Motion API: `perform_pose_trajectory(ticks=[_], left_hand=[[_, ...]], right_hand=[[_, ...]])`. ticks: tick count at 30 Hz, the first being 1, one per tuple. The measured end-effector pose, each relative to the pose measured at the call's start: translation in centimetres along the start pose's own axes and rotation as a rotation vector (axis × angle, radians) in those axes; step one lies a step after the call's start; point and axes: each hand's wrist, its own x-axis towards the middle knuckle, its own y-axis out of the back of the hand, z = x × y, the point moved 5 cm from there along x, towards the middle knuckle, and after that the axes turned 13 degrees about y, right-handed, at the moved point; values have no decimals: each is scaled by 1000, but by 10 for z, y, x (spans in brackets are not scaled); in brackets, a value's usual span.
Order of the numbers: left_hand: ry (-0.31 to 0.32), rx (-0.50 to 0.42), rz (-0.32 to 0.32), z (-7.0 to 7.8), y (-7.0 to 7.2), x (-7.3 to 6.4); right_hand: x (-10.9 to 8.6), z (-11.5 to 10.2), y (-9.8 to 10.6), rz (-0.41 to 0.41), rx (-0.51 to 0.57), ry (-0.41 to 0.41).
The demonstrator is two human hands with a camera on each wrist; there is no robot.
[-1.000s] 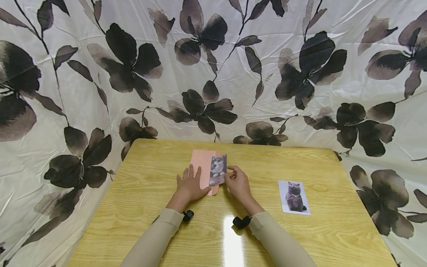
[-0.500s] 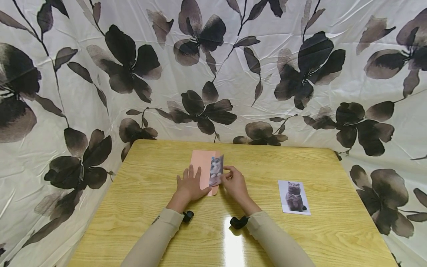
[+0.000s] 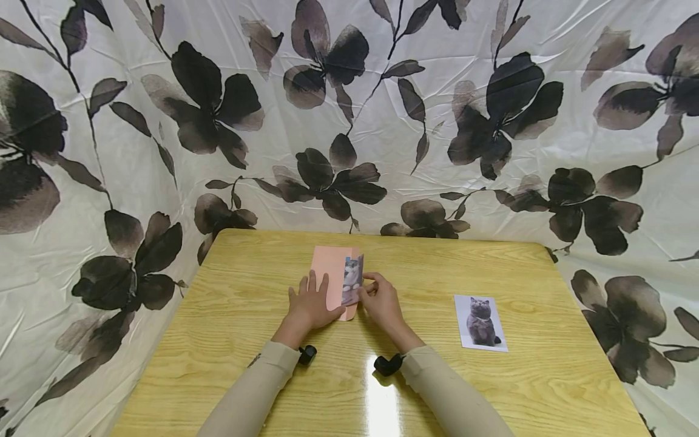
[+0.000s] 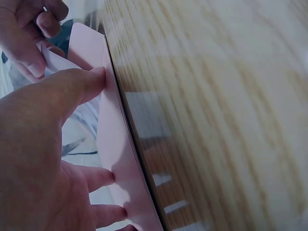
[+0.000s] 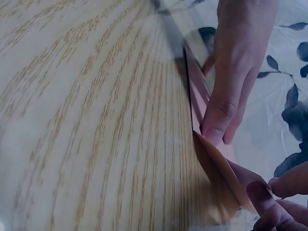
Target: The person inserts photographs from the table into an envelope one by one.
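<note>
A pink envelope (image 3: 329, 260) lies on the table, its flap side to the right. Partly out of its opening stands a photo of a grey-and-white cat (image 3: 352, 280), its left part hidden inside. My left hand (image 3: 312, 301) lies with spread fingers on the envelope; in the left wrist view the thumb (image 4: 91, 84) presses near the opening. At the photo's right edge, my right hand (image 3: 382, 301) pinches it between thumb and fingers. The right wrist view shows the right fingers (image 5: 262, 195) at the photo beside the envelope's raised flap (image 5: 221, 161).
Another photo, of a dark grey cat (image 3: 480, 323), lies flat on the wooden table (image 3: 229, 376) to the right. A white cloth with dark flowers (image 3: 404, 139) hangs behind and around the table. A camera is strapped at each wrist.
My right hand has moved a little left with the photo, and less of the photo shows outside the envelope. The left hand keeps its place on the envelope.
</note>
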Motion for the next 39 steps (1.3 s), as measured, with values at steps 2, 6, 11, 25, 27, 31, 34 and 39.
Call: perform_pose_trajectory(ticks=[2,6,11,25,27,31,34,39], left_hand=[[3,5,-3,-1,0,0],[1,1,4,-1,0,1],[-8,-3,12,-1,0,1],[-4,-2,5,-1,0,0],[-7,-8,7,0,0,0],[-6,-13,6,0,-1,0],[-3,-10,6,0,-1,0],[-2,-5,10,-1,0,1]], right_hand=[[0,0,-1,-3,2,1],[0,0,-2,-6,6,7],[0,1,-3,-7,12,-4],[1,5,-4,-9,-15,-5],[1,5,-4,-9,-22,-2],[1,7,-5,-10,-20,3],[2,9,-7,-10,-17,6],[1,11,-8,-10,-26,1]])
